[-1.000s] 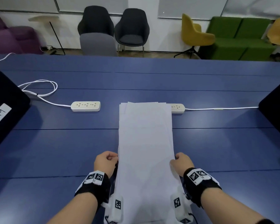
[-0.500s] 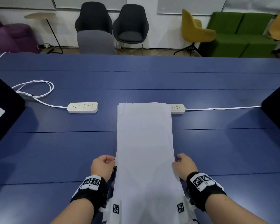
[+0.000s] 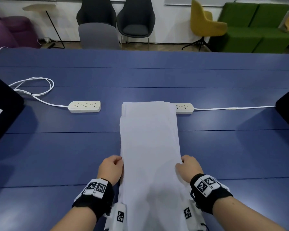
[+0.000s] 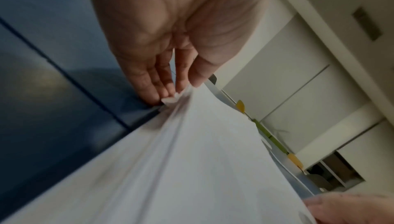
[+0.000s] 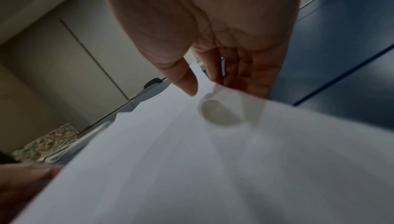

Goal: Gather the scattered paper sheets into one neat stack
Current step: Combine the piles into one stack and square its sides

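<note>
Paper sheets [image 3: 149, 147] lie gathered in one long white pile down the middle of a blue table [image 3: 57, 155], reaching from its near edge out toward the centre, the far ends slightly fanned and uneven. The tabletop is smooth, matte, and crossed by thin dark seams. The left hand [image 3: 110, 169] pinches the pile's left edge between thumb and curled fingers [image 4: 157, 82]; the right hand [image 3: 188, 167] pinches the right edge the same way, thumb [image 5: 187, 82] on top, and the paper crumples a little in both grips.

A white power strip [image 3: 84, 106] sits left of the pile's far end, its cord [image 3: 35, 87] looping toward the left edge. A second power strip [image 3: 184, 107] is partly tucked under the pile's far right corner.

Beyond the table's far edge stand two dark armchairs [image 3: 135, 22], a grey chair [image 3: 98, 35], a yellow chair [image 3: 205, 22] and a green sofa [image 3: 257, 27] against a pale wall.
</note>
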